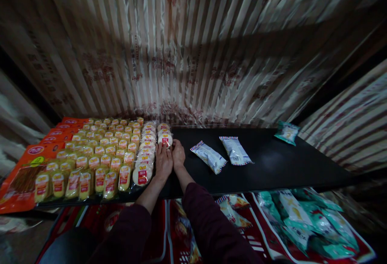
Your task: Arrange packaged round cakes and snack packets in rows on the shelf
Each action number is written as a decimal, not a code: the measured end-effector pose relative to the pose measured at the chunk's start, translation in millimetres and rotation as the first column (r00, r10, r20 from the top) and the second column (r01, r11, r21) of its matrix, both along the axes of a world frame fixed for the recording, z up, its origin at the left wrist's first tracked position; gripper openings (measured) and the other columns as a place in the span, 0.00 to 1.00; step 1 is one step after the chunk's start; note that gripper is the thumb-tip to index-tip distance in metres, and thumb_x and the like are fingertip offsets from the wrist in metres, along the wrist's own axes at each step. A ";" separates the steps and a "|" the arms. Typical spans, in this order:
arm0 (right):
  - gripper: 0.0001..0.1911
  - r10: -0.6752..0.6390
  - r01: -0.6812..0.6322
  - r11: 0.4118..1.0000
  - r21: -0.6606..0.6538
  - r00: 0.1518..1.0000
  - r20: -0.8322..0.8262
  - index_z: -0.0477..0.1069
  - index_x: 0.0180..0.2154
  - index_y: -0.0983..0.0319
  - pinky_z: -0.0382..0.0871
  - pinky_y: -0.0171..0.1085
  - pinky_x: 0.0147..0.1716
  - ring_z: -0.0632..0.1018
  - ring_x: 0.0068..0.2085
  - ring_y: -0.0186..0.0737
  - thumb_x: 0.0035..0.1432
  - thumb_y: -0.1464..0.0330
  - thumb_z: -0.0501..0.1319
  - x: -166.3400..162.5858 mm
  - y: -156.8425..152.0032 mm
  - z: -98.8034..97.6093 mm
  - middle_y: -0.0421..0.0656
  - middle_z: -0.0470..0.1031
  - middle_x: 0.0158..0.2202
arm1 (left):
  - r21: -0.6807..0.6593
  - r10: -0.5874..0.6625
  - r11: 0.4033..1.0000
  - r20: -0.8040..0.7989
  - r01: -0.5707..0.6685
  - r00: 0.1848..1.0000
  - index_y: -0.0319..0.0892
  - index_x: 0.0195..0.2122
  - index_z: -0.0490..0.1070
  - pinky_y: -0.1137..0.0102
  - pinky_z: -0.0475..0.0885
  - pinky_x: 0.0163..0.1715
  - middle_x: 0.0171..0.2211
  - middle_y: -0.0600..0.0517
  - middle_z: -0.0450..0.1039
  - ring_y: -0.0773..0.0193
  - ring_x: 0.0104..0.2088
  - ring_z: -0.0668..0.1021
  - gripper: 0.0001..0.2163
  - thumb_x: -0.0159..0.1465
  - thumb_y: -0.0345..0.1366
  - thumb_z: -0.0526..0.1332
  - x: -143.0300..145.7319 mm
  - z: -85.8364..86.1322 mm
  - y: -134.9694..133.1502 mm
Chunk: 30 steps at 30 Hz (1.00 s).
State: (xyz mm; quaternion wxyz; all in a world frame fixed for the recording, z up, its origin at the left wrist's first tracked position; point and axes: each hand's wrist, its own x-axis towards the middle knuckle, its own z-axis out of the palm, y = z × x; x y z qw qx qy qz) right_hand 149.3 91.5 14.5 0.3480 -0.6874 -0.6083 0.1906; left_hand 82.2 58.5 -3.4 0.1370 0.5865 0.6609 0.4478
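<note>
touching a round white pack (165, 138), left hand (164, 162) and right hand (178, 154) bend half-open; grip cannot be told.

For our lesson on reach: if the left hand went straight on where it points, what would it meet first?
The left hand would likely meet the red-labelled white pack at its fingertips; exact contact is unclear.

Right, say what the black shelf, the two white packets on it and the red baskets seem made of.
Black shelf: perhaps painted metal or board, smooth with faint sheen. White packets: likely plastic film, shiny and crinkled. Red baskets: probably smooth plastic; slotted walls.
</note>
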 end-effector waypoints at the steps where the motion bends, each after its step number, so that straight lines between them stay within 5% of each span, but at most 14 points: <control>1: 0.19 -0.005 0.004 1.000 0.017 0.999 0.046 0.67 0.51 0.60 0.66 0.38 0.46 0.73 0.46 0.43 0.57 0.74 0.54 -0.2 -0.8 0.4 0.48 0.75 0.44 | 0.005 -0.006 1.000 0.000 0.006 1.000 0.29 0.56 0.65 0.52 0.51 0.64 0.62 0.36 0.59 0.50 0.66 0.54 0.22 0.66 0.35 0.45 -0.1 -0.3 -0.6; 6: 0.23 0.074 -0.084 0.994 0.066 0.986 0.148 0.64 0.57 0.59 0.63 0.39 0.48 0.69 0.49 0.44 0.60 0.72 0.51 1.9 -3.2 -1.9 0.49 0.71 0.51 | 0.034 -0.060 0.998 -0.017 0.060 0.998 0.31 0.55 0.66 0.51 0.49 0.65 0.61 0.38 0.61 0.53 0.66 0.52 0.22 0.67 0.36 0.43 0.5 0.1 -4.9; 18: 0.22 0.224 -0.230 0.968 0.101 0.972 0.063 0.67 0.54 0.60 0.59 0.39 0.55 0.70 0.54 0.38 0.59 0.75 0.51 8.5 7.5 -13.0 0.46 0.72 0.55 | 0.076 -0.072 0.994 -0.021 0.073 0.997 0.32 0.54 0.68 0.48 0.51 0.64 0.59 0.38 0.64 0.53 0.66 0.52 0.22 0.68 0.37 0.42 4.0 -1.2 -9.0; 30: 0.23 0.135 -0.128 0.982 0.139 0.990 -0.043 0.69 0.52 0.65 0.61 0.41 0.56 0.68 0.56 0.42 0.55 0.76 0.52 10.8 -10.3 -11.4 0.51 0.70 0.55 | 0.033 -0.086 0.996 -0.043 0.087 0.995 0.32 0.54 0.68 0.52 0.52 0.64 0.61 0.39 0.61 0.52 0.67 0.50 0.22 0.68 0.37 0.43 4.2 9.4 -29.1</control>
